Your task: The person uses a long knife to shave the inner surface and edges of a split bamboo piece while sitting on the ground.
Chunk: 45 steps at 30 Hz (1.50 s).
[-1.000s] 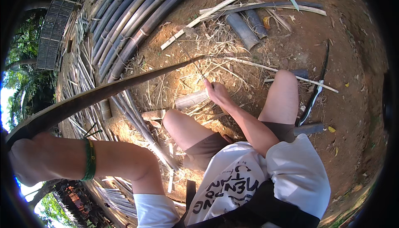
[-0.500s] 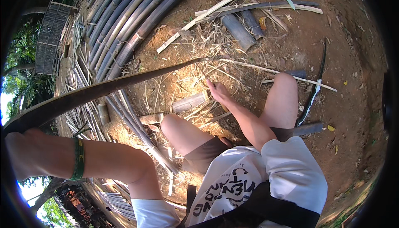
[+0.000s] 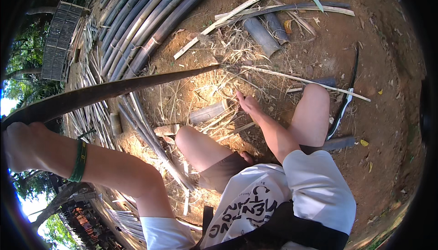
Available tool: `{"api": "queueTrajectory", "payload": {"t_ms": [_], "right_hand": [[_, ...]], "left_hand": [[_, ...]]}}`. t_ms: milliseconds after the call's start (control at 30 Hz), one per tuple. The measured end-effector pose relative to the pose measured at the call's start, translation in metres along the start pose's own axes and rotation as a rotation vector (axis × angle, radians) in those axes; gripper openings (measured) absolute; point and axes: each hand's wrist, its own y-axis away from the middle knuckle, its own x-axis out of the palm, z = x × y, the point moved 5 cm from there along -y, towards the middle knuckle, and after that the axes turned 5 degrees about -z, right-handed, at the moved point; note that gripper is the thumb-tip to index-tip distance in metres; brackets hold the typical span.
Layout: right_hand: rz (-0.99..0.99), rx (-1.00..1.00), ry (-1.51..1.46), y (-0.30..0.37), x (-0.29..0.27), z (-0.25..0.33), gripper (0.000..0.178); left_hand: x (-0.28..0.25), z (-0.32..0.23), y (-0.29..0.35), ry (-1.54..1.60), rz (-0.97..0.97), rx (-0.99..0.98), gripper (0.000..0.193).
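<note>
A long dark bamboo strip [image 3: 114,87] slants across the view from the far left down to the shavings in the middle. My left hand [image 3: 23,146] is raised at the left rim and closed around its near end; a green band circles that wrist. Close to the strip's far end, my right hand [image 3: 247,103] is closed above the ground between my knees. Whatever it grips is thin and dark and too faint to name. Beside my left knee lies a short bamboo piece [image 3: 208,112]. Pale shavings [image 3: 228,83] are scattered under the strip's tip.
Long bamboo poles [image 3: 157,26] lie stacked at the far left, with thin sticks [image 3: 86,122] alongside. Two dark bamboo sections [image 3: 262,36] and split strips [image 3: 237,15] lie ahead. On the right rests a long curved black-and-white object [image 3: 344,106]. Brown soil surrounds them.
The bamboo strip's near end and my left hand have lowered slightly at the left rim. My right hand has shifted a little to the right and nearer to me.
</note>
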Motion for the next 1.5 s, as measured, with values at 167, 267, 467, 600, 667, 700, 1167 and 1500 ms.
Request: {"api": "queueTrajectory", "payload": {"t_ms": [167, 267, 467, 600, 667, 700, 1167, 1500], "right_hand": [[-0.032, -0.143, 0.007, 0.004, -0.004, 0.016, 0.073], [-0.075, -0.196, 0.0, 0.013, 0.007, 0.022, 0.077], [-0.044, 0.0, 0.021, -0.005, -0.012, 0.011, 0.077], [0.034, -0.133, -0.23, 0.053, 0.011, 0.035, 0.064], [0.085, -0.204, -0.293, 0.076, 0.02, 0.055, 0.063], [0.098, -0.24, -0.316, 0.084, 0.024, 0.062, 0.063], [0.039, -0.155, -0.141, 0.1, 0.019, 0.097, 0.061], [0.071, -0.181, -0.192, 0.101, 0.01, 0.084, 0.059]], "left_hand": [[-0.006, 0.007, -0.003, -0.007, -0.016, 0.005, 0.009], [-0.011, 0.006, -0.015, -0.035, -0.045, 0.013, 0.009], [0.014, -0.006, 0.001, -0.032, -0.118, 0.062, 0.01], [0.02, -0.065, 0.062, 0.034, -0.118, 0.079, 0.028], [0.016, -0.076, 0.065, 0.01, -0.101, 0.082, 0.037], [0.015, -0.083, 0.069, 0.091, -0.072, 0.033, 0.037], [-0.008, -0.082, 0.072, 0.573, 0.264, -0.291, 0.039], [-0.009, -0.088, 0.069, 0.815, 0.545, -0.291, 0.044]]}}
